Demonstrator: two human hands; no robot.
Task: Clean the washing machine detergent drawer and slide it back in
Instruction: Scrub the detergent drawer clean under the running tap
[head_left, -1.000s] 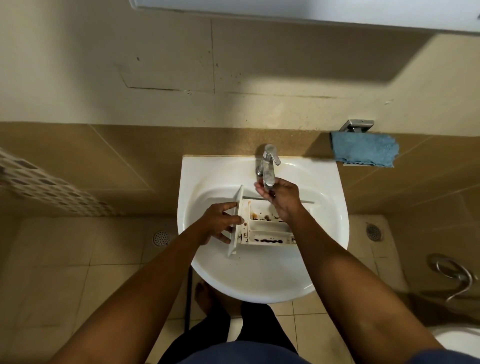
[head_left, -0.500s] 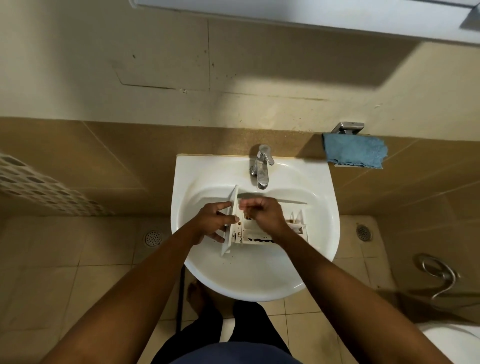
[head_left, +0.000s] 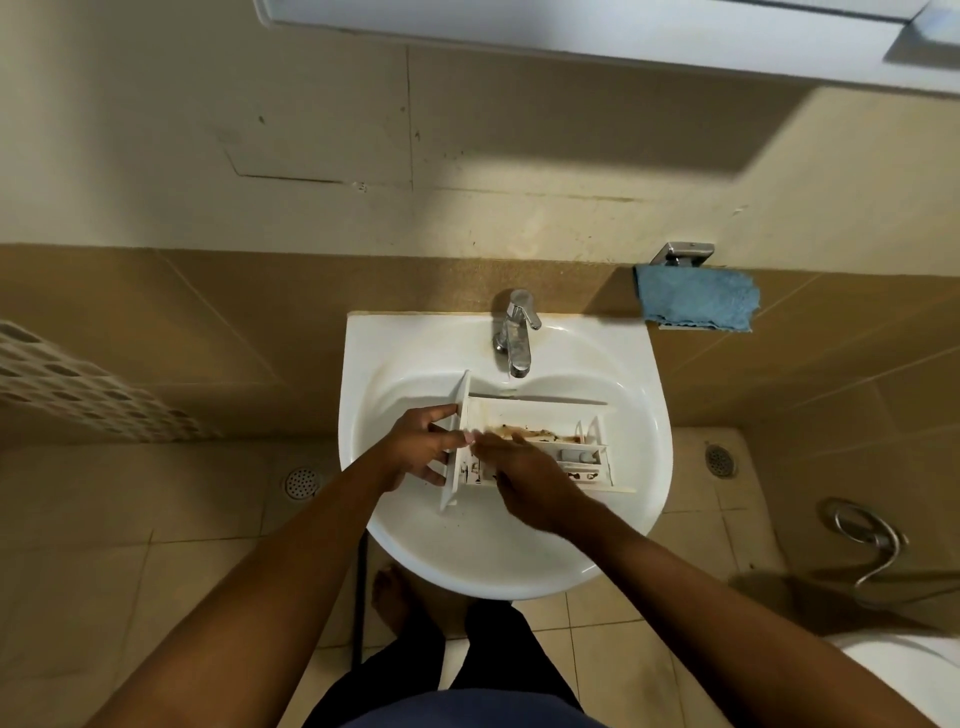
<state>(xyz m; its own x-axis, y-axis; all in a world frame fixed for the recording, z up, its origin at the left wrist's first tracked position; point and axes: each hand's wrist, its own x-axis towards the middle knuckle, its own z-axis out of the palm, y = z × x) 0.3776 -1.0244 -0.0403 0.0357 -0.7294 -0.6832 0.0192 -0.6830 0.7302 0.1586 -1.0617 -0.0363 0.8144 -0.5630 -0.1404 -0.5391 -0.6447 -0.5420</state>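
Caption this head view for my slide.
Left hand holds stained detergent drawer in sink; right hand reaches inside.

The drawer in the left hand is matt white plastic, stained brown. Under the right hand the sink is glossy; the tap beyond, polished metal.

The drawer is white, streaked with brown and rusty-orange grime — the sink around it glossy white, the tap shiny silver. The cloth is dusty blue, the wall tiles tan, the floor tiles pale beige — and the panel at far left white, dotted with rows of dark holes.
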